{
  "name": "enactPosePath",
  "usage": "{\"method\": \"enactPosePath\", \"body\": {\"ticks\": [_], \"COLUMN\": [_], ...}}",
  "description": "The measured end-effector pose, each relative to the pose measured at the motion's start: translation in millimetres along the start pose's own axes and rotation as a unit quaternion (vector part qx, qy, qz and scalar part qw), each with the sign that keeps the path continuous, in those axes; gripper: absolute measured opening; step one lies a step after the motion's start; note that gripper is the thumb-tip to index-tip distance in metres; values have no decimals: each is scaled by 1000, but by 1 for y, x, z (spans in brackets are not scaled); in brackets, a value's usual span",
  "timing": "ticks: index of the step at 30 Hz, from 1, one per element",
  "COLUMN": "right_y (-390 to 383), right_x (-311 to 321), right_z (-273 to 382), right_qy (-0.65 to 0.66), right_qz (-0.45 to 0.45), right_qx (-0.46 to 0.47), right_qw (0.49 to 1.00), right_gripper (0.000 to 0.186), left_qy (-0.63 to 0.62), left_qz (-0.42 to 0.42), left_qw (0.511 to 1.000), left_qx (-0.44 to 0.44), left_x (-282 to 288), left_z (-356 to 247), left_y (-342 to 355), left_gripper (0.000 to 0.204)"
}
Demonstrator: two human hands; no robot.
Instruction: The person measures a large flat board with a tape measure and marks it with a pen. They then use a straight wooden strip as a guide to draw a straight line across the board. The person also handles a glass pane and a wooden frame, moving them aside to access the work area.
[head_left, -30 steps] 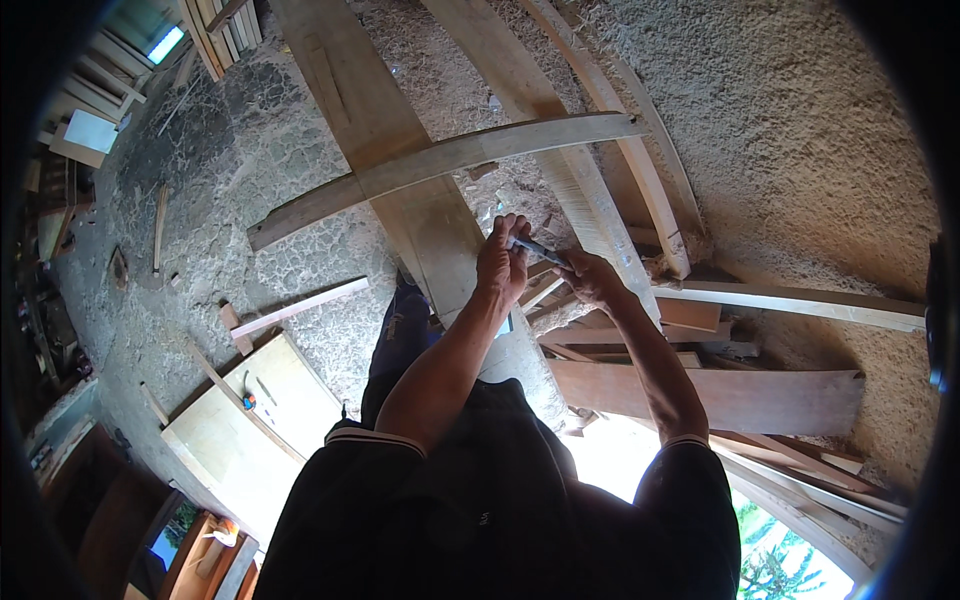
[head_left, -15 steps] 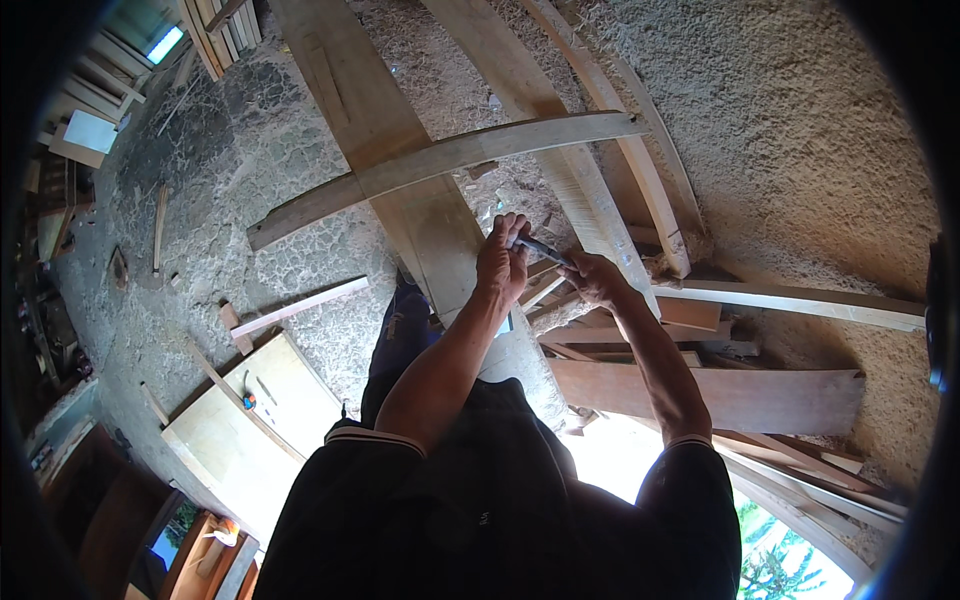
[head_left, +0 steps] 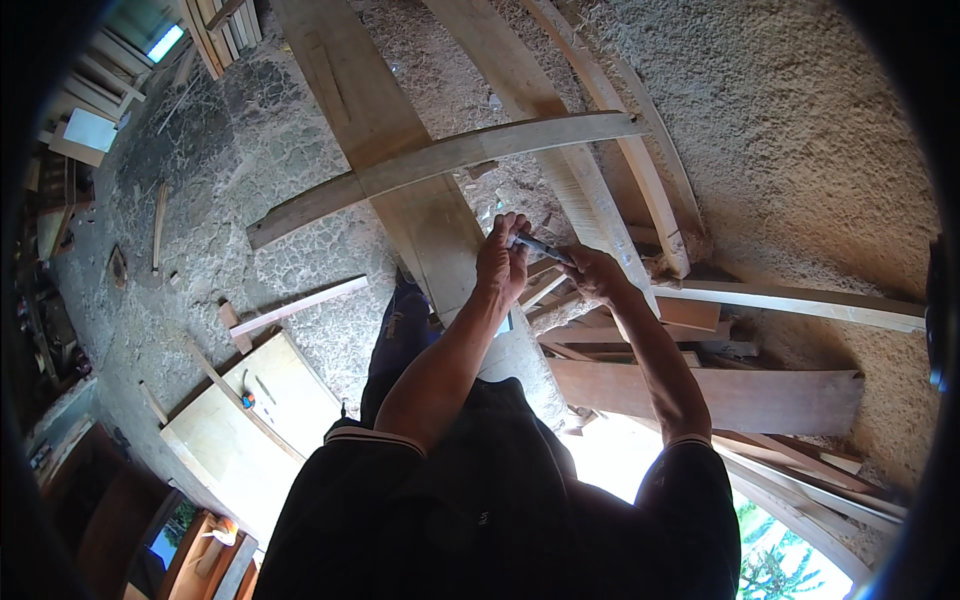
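Observation:
Between my two hands spans a slim dark, rod-like tool (head_left: 543, 249), too small to name exactly. My left hand (head_left: 502, 258) is closed around its left end, fingers curled up. My right hand (head_left: 594, 273) grips the other end, lower and to the right. Both hands are above a wide wooden plank (head_left: 425, 215) that runs from the far left toward my body. Just beyond them a narrow wooden batten (head_left: 450, 155) lies across this plank and a second long board (head_left: 570, 170).
At my lower left a pale panel (head_left: 255, 420) lies on the cracked floor (head_left: 250, 170), a small tape-measure-like object (head_left: 248, 400) on it. Stacked boards (head_left: 710, 395) crowd the right side beside a rough wall (head_left: 780, 130). A short wood strip (head_left: 300, 305) rests left of my leg.

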State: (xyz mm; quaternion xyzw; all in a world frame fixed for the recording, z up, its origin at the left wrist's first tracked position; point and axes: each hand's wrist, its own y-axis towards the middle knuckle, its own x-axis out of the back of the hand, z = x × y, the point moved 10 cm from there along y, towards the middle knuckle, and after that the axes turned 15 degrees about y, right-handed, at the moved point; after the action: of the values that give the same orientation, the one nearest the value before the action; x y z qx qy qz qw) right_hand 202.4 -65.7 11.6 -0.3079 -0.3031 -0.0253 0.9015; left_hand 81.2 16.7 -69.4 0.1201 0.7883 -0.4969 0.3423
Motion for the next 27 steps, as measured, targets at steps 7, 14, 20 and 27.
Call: {"method": "enactPosePath", "body": {"ticks": [7,14,20,27], "right_y": [5,5,5,18], "right_x": [-3,-3,0,9], "right_z": [-7,-10,-16,-11], "right_qy": [-26,6,33,-30], "right_qz": [3,17,21,29], "right_qx": [12,-4,18,42], "right_qw": [1000,1000,999,998], "right_gripper": [28,26,27,33], "left_qy": [-12,-8,36,20], "left_qz": [-11,-6,-2,5], "left_qw": [1000,1000,999,1000], "left_qx": [5,8,20,16], "left_x": [-1,2,-1,-1], "left_z": [-1,1,2,0], "left_y": [-2,0,-4,-2], "left_gripper": [36,34,38,37]}}
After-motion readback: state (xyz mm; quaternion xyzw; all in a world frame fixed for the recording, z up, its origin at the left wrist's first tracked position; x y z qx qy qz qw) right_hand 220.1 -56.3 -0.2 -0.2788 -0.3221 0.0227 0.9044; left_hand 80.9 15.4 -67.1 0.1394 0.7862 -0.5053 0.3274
